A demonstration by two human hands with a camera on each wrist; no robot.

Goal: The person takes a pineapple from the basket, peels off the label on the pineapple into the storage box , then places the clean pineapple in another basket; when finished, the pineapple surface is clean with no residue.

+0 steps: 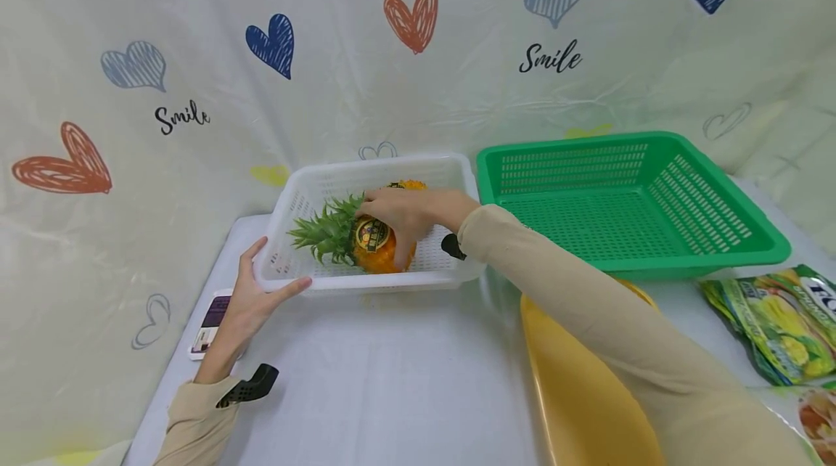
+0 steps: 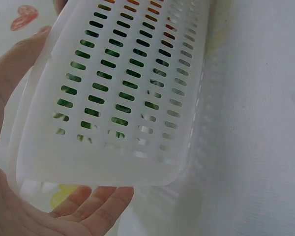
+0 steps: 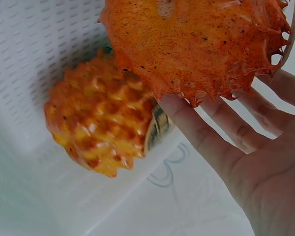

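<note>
A white perforated basket point(image 1: 385, 281) sits at the back of the table with two orange, spiky pineapples in it. My right hand point(image 1: 414, 212) reaches in from the right and grips the front pineapple point(image 1: 375, 261), which has a black-and-gold label and a green leafy crown point(image 1: 329, 230) pointing left. Behind it lies the second pineapple point(image 1: 414, 184), partly hidden by that hand; in the right wrist view this pineapple point(image 3: 96, 118) shows below the held one. My left hand point(image 1: 253, 304) holds the basket's left front corner, thumb along the rim; several of its fingers point(image 2: 105, 209) curl round the end.
Right of the white basket stands a green basket point(image 1: 588, 257). A yellow container point(image 1: 581, 379) is under my right forearm, partly covered. Printed packets point(image 1: 780, 321) lie at the right edge. By my left wrist is a white device with a dark panel point(image 1: 215, 313).
</note>
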